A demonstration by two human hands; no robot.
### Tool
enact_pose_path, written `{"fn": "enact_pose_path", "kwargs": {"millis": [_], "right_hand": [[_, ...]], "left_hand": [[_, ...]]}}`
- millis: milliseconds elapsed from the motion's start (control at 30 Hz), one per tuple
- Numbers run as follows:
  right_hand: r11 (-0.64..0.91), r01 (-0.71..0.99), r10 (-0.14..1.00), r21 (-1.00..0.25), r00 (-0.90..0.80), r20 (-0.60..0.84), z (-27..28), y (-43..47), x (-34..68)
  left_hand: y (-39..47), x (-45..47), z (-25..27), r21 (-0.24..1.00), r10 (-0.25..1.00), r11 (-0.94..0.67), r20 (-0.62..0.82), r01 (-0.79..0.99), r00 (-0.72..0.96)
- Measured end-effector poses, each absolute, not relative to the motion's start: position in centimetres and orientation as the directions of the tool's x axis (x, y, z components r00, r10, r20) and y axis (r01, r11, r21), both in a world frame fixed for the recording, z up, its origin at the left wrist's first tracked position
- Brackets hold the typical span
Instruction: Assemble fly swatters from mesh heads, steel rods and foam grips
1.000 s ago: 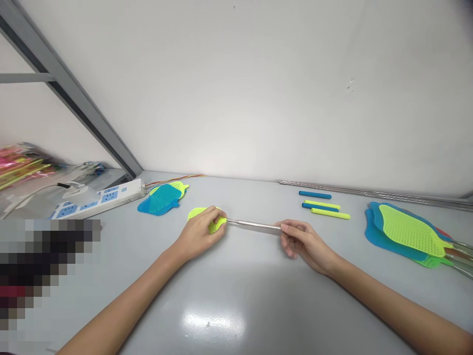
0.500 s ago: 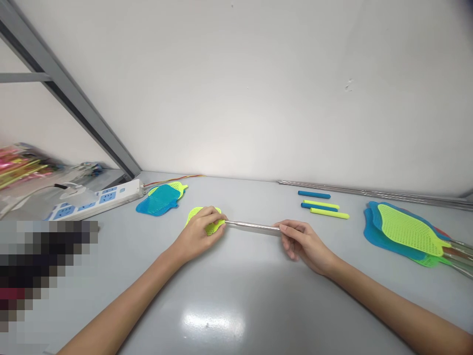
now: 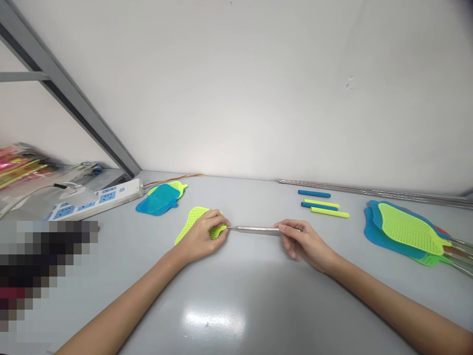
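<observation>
My left hand (image 3: 207, 230) is closed around the neck of a yellow-green fly swatter head (image 3: 191, 223), a flat perforated paddle partly covered by the fingers. A thin metal rod (image 3: 256, 228) meets that neck at the fingertips; how deep it sits inside is hidden. The rod's other end is pinched between the thumb and fingers of my right hand (image 3: 301, 241), and the end itself lies out of sight in the grip. Between the two hands the rod runs nearly level, just over the grey table (image 3: 236, 281).
Blue and yellow-green swatter heads (image 3: 158, 199) lie back left by a white power strip (image 3: 107, 197). Several handle sleeves (image 3: 321, 207) sit back right, near long metal rods (image 3: 351, 191) along the wall. Swatters with rods (image 3: 410, 229) are stacked at far right.
The yellow-green swatter head has turned in my left hand, so more of it shows at the left. The rod has levelled slightly; my right hand has barely moved.
</observation>
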State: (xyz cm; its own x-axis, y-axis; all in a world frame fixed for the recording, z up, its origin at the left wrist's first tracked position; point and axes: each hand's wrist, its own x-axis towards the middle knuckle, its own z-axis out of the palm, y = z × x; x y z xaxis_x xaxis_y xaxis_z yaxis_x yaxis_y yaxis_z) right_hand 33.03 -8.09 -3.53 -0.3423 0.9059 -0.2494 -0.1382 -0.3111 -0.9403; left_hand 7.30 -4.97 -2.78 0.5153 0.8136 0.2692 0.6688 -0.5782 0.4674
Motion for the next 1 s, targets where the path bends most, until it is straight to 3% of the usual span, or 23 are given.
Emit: {"fn": "enact_pose_path", "kwargs": {"millis": [133,267,400,633,800,1000], "right_hand": [[-0.313,-0.144,0.902,-0.939,-0.355,-0.247,-3.5,-8.1,33.1],[-0.313,-0.157,0.901,-0.937,-0.360,-0.240,-3.6,-8.1,33.1],[-0.318,-0.165,0.898,-0.934,-0.370,-0.240,-3.5,-8.1,33.2],[-0.340,-0.185,0.886,-0.922,-0.393,-0.248,-3.5,-8.2,33.3],[-0.343,-0.200,0.888,-0.918,-0.386,-0.248,-3.6,-8.2,33.2],[-0.346,-0.227,0.889,-0.910,-0.390,-0.241,-3.5,-8.1,33.2]], "left_hand": [[-4.8,7.4,-2.4,0.579,0.886,-0.458,0.237,0.675,0.398],[-4.4,7.2,-2.4,0.810,0.964,-0.249,0.261,0.530,0.053],[-4.2,7.1,-2.8,0.889,0.957,-0.129,0.228,0.440,-0.180],[-3.7,6.7,-2.9,0.943,0.930,-0.087,0.192,0.320,-0.314],[-3.0,5.6,-2.3,0.991,0.908,-0.018,0.071,0.132,-0.412],[-2.7,4.9,-1.7,0.998,0.908,0.053,-0.054,-0.012,-0.416]]}}
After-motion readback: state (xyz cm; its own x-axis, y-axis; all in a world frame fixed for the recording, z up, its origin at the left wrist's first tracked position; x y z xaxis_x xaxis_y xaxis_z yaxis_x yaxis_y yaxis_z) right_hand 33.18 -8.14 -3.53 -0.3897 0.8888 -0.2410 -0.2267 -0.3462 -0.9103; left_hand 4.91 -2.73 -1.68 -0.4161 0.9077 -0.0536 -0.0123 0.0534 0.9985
